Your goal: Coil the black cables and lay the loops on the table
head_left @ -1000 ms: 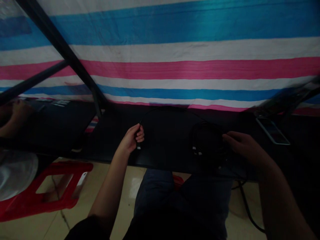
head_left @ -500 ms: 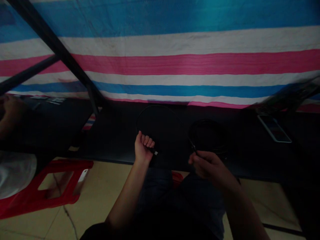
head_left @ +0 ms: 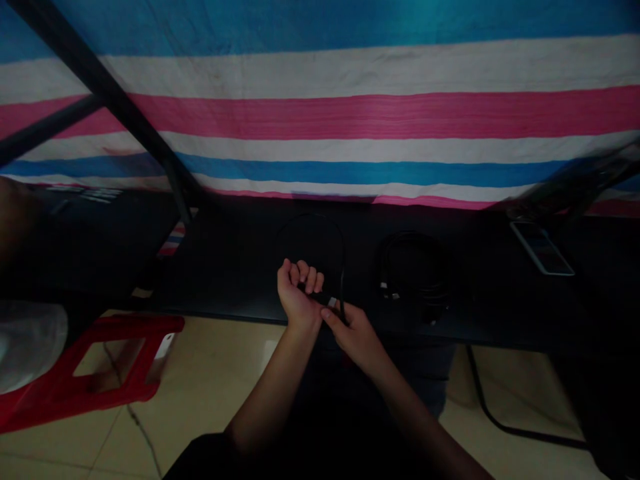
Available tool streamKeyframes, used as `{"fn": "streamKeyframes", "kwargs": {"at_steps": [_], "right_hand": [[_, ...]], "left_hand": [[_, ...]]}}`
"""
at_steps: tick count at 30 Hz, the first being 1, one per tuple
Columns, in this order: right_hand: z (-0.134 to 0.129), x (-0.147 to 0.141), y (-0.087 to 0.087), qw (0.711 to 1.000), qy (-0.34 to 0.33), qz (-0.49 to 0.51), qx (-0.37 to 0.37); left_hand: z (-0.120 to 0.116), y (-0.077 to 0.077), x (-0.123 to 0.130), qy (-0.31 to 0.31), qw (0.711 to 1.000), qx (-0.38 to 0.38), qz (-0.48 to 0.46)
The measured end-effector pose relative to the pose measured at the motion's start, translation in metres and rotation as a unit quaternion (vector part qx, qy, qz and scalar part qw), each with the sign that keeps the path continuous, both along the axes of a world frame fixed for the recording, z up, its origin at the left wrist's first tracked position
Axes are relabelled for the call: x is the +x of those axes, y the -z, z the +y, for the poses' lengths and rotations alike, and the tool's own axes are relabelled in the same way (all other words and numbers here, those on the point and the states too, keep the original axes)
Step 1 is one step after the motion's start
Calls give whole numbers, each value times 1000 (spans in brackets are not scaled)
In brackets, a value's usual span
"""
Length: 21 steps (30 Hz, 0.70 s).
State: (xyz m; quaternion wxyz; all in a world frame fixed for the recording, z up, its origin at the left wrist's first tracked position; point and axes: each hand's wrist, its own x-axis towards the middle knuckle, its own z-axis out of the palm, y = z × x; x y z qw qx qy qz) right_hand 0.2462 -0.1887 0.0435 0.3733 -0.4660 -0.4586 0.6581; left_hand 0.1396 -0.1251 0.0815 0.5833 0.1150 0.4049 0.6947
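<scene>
A thin black cable point(head_left: 343, 250) rises in a loop over the dark table, running between my two hands. My left hand point(head_left: 301, 293) is curled palm up around one end of it, and a pale metal plug tip point(head_left: 331, 303) sticks out on the right side. Close against its wrist, my right hand point(head_left: 351, 328) pinches the cable between thumb and fingers; the far end in that grip is hidden. To the right lies a coil of black cables point(head_left: 417, 270) with small metal plugs showing at its near left edge.
A phone point(head_left: 543, 248) rests on the black table point(head_left: 240, 267) at the right. A striped sheet point(head_left: 350, 117) hangs behind, with a dark slanted metal bar point(head_left: 125, 117) at left. A red stool point(head_left: 145, 360) and another person's arm point(head_left: 17, 213) are on the left.
My right hand has moved left from beside the coil to my left hand, drawing the cable loop narrower. My left hand has shifted slightly right, and its fingers have loosened a little.
</scene>
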Motion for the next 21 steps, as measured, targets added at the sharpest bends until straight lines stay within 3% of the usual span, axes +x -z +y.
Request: {"fn": "streamKeyframes", "kwargs": {"at_steps": [3, 8, 15, 21], "right_hand": [[4, -2, -10, 993, 97, -44, 61], [2, 1, -23, 984, 149, -55, 83], [-7, 3, -58, 973, 132, -61, 180], [-4, 11, -87, 919, 146, -119, 346]], "left_hand": [[-4, -9, 5, 1, 999, 30, -16], [-10, -22, 14, -9, 994, 74, -81], [-26, -46, 26, 32, 979, 63, -191], [-45, -71, 35, 66, 971, 15, -228]]}}
